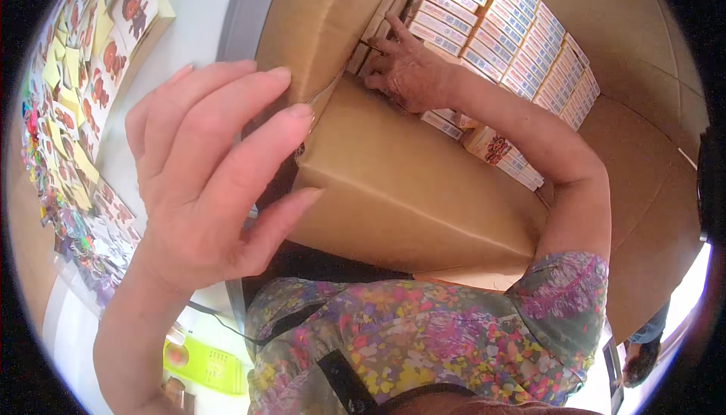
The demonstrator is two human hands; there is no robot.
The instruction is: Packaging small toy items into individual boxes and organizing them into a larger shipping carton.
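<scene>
Loosely parted at thumb and fingers, the left hand (215, 173) hovered by a brown flap (321, 10), while the right hand (408, 75), its hold impossible to tell, reached to small boxes (522, 41) stacked in rows inside the carton (639, 37).

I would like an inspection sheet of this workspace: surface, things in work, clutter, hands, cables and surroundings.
Surface: white table, at left.
Job's things: small boxes, stacked in rows inside a large cardboard box.
Clutter: picture cards, yellow slips and small colourful pieces on the table.
Left hand: open beside a cardboard flap, nothing seen in it; contact unclear.
Right hand: reaches inside the box, at the small boxes; grip hidden.
Cables: one thin dark cord, lower left.
Surroundings: leg in jeans and dark shoe, lower right.
</scene>
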